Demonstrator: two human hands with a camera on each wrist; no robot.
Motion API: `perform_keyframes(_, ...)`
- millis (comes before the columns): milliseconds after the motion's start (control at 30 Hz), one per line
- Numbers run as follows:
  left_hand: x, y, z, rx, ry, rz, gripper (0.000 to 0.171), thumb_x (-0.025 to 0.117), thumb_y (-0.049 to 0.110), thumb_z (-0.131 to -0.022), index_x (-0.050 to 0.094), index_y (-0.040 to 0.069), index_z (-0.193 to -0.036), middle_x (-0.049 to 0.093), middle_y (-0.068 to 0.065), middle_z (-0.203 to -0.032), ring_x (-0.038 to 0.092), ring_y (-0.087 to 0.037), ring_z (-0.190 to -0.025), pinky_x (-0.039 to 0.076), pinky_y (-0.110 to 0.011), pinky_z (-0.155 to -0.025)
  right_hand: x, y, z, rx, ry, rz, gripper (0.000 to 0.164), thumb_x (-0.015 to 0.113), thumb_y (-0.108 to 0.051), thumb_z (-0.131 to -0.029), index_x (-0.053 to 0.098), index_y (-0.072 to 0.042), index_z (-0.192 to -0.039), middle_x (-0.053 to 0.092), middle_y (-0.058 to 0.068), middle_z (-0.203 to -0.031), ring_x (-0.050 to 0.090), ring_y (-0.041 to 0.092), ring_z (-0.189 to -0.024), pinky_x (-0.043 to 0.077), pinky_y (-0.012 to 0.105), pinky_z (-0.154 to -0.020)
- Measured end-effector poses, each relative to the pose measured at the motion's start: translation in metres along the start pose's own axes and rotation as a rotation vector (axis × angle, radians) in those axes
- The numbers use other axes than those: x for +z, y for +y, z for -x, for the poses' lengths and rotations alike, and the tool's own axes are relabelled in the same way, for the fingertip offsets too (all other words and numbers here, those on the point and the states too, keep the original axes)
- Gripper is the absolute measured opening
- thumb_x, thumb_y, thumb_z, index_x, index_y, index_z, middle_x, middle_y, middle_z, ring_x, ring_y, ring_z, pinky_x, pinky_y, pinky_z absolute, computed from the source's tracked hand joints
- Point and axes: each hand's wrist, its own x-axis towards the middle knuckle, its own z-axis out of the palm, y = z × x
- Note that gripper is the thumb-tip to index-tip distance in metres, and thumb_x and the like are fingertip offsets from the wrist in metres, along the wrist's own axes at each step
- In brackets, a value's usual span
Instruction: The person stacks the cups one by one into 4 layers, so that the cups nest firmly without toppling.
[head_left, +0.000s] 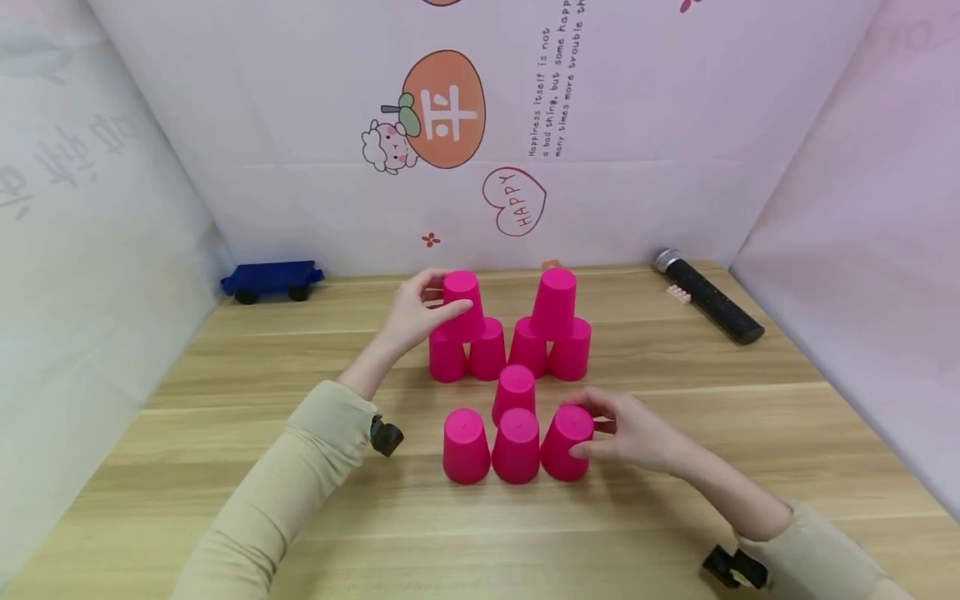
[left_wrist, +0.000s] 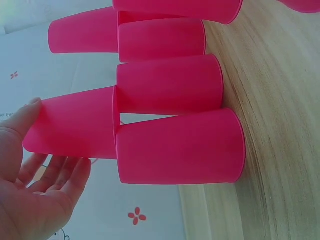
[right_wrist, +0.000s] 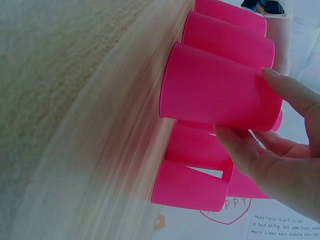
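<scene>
Right hand (head_left: pixel 637 433) fingers curl round the front-row cup (head_left: pixel 567 443) at 3 o'clock on the surface (head_left: pixel 225 467). Left hand (head_left: pixel 416 312) grips the top cup (head_left: pixel 462 305) at 11 o'clock. Cups likely light, smooth plastic; hold mid-wall.

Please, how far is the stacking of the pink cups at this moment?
Done: two small pyramids at the back, the right pyramid free of hands. In hand: the left hand grips the left pyramid's top cup; the right hand holds the front-right cup. Left: the front cups seem unfinished.
</scene>
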Motion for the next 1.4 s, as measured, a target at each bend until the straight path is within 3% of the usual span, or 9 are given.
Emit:
perform_keyframes(467, 0.003, 0.001, -0.001, -0.01, -0.005, -0.028, 0.05, 0.074, 0.027, -0.08, 0.055, 0.012, -0.125, 0.06, -0.009, -0.117, 0.06, -0.026, -0.108, 0.053, -0.039, -0.091, 0.001, -0.002, 0.003, 0.008, 0.021, -0.007, 0.054, 0.077, -0.018, -0.077, 0.054, 0.004, -0.121, 0.063, 0.014, -0.11, 0.059, 0.029, -0.103, 0.054, 0.041, -0.088)
perform_keyframes(833, -0.001, -0.001, 0.005, -0.006, -0.016, 0.017, 0.056, 0.073, 0.026, -0.082, 0.05, 0.013, -0.131, 0.056, -0.01, -0.124, 0.057, -0.029, -0.114, 0.051, -0.041, -0.095, -0.001, 0.001, 0.005, 0.021, 0.051, -0.014, 0.051, 0.077, -0.018, -0.077, 0.055, 0.002, -0.119, 0.063, 0.011, -0.107, 0.06, 0.016, -0.099, 0.055, 0.035, -0.088)
perform_keyframes(1033, -0.011, -0.006, 0.02, -0.009, 0.007, 0.066, 0.057, 0.072, 0.025, -0.083, 0.048, 0.011, -0.132, 0.054, -0.012, -0.129, 0.054, -0.03, -0.119, 0.049, -0.042, -0.098, -0.012, 0.0, 0.013, 0.025, 0.133, -0.025, 0.046, 0.077, -0.015, -0.077, 0.057, 0.003, -0.115, 0.065, 0.013, -0.107, 0.06, 0.002, -0.094, 0.054, 0.02, -0.084)
perform_keyframes(1167, -0.019, -0.006, 0.035, -0.006, 0.026, 0.087, 0.054, 0.071, 0.021, -0.084, 0.049, 0.009, -0.132, 0.054, -0.012, -0.131, 0.054, -0.028, -0.12, 0.05, -0.04, -0.096, -0.027, -0.005, 0.021, 0.036, 0.219, -0.031, 0.044, 0.076, -0.012, -0.078, 0.057, 0.004, -0.114, 0.065, 0.014, -0.106, 0.062, -0.001, -0.092, 0.054, 0.017, -0.08)
perform_keyframes(1267, -0.025, -0.009, 0.047, -0.005, 0.028, 0.097, 0.053, 0.07, 0.02, -0.085, 0.049, 0.008, -0.132, 0.055, -0.014, -0.13, 0.055, -0.027, -0.121, 0.051, -0.036, -0.096, -0.038, -0.008, 0.027, 0.054, 0.279, -0.063, 0.043, 0.074, -0.009, -0.08, 0.055, 0.006, -0.116, 0.065, 0.005, -0.104, 0.063, -0.002, -0.092, 0.055, 0.018, -0.078)
perform_keyframes(1400, -0.031, -0.013, 0.061, -0.01, 0.03, 0.118, 0.05, 0.065, 0.021, -0.089, 0.047, 0.008, -0.133, 0.056, -0.015, -0.129, 0.055, -0.027, -0.12, 0.051, -0.027, -0.094, -0.054, -0.012, 0.033, 0.093, 0.355, -0.078, 0.044, 0.071, -0.007, -0.082, 0.052, 0.006, -0.12, 0.064, -0.015, -0.099, 0.063, -0.005, -0.091, 0.055, 0.017, -0.075)
